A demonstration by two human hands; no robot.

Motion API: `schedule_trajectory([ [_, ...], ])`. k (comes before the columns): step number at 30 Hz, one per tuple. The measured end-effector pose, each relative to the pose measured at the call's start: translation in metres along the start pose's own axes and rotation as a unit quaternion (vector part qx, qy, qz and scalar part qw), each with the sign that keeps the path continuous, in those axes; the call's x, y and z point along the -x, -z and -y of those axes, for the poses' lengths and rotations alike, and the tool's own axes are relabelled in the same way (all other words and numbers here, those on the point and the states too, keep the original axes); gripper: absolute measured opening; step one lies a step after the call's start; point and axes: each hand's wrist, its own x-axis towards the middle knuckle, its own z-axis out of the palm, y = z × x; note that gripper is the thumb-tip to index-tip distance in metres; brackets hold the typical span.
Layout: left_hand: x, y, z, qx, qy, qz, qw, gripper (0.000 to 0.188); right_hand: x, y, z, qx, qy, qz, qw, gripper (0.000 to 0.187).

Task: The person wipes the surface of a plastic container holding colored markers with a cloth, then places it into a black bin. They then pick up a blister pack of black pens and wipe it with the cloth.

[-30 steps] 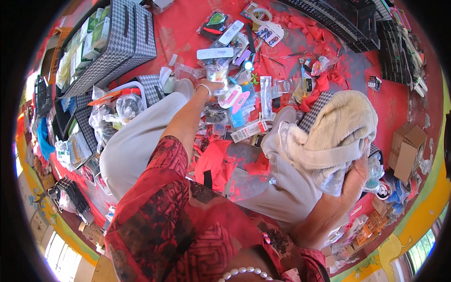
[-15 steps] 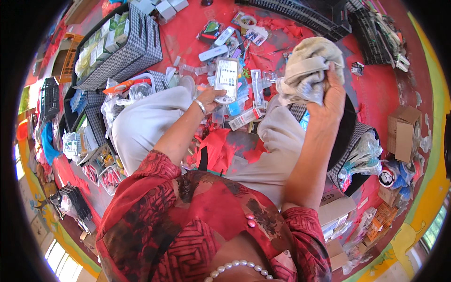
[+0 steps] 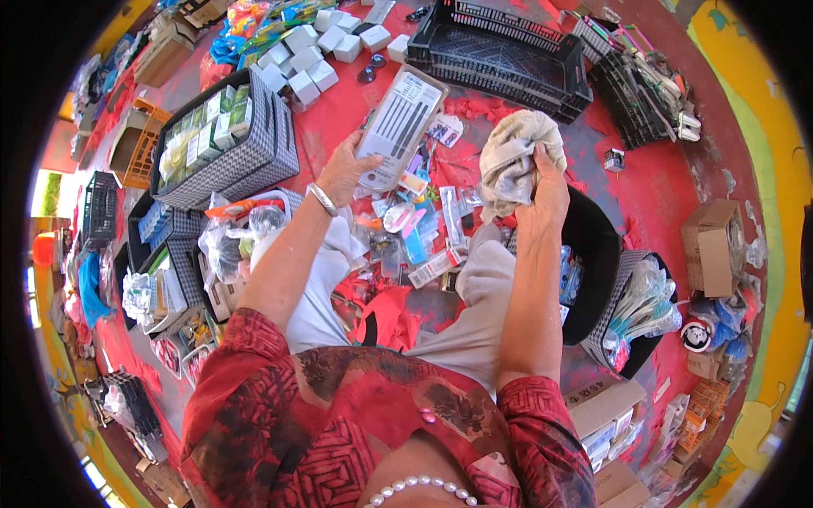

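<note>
On the red floor [image 3: 669,182] around your legs, the head view shows goods spread in every direction: a black slatted crate [image 3: 508,55] at the top, a checked fabric bin [image 3: 254,152] full of small boxes to your left, loose white cartons [image 3: 318,51] beyond it, a brown cardboard box [image 3: 711,245] to your right, and a litter of small blister packs [image 3: 415,229] between your knees. A yellow painted border [image 3: 783,212] curves along the right rim.

Your left hand [image 3: 343,169] is closed on the lower edge of a long flat pack of dark pens [image 3: 400,127], holding it up tilted above the litter. Your right hand [image 3: 546,190] is clenched on a crumpled beige cloth [image 3: 512,157], which bunches above your fingers, just beside the pack but apart from it.

Compared with half a second ago, you hold a longer pack higher and farther from your knees, and the cloth sits closer to it.
</note>
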Motion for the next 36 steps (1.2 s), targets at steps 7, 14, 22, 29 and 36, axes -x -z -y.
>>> schedule_trajectory([
  [7, -0.018, -0.021, -0.012, 0.285, 0.018, 0.148, 0.947, 0.055, -0.006, -0.001, -0.003, -0.012, 0.003, -0.001, 1.000, 0.023],
  [14, -0.004, -0.027, -0.025, 0.249, -0.011, 0.149, 0.957, 0.059, -0.010, -0.009, -0.011, 0.006, -0.005, 0.007, 1.000, 0.025],
  [22, 0.016, -0.037, -0.034, 0.230, 0.008, 0.126, 0.965, 0.061, -0.002, -0.019, -0.014, 0.010, 0.004, 0.047, 0.999, 0.023],
  [29, 0.016, -0.037, -0.029, 0.227, 0.039, 0.168, 0.958, 0.063, 0.006, -0.031, -0.008, 0.055, 0.178, 0.045, 0.981, 0.025],
  [36, 0.019, -0.056, -0.013, 0.220, 0.074, 0.215, 0.949, 0.045, 0.005, -0.047, -0.015, 0.591, 0.541, 0.111, 0.588, 0.046],
])
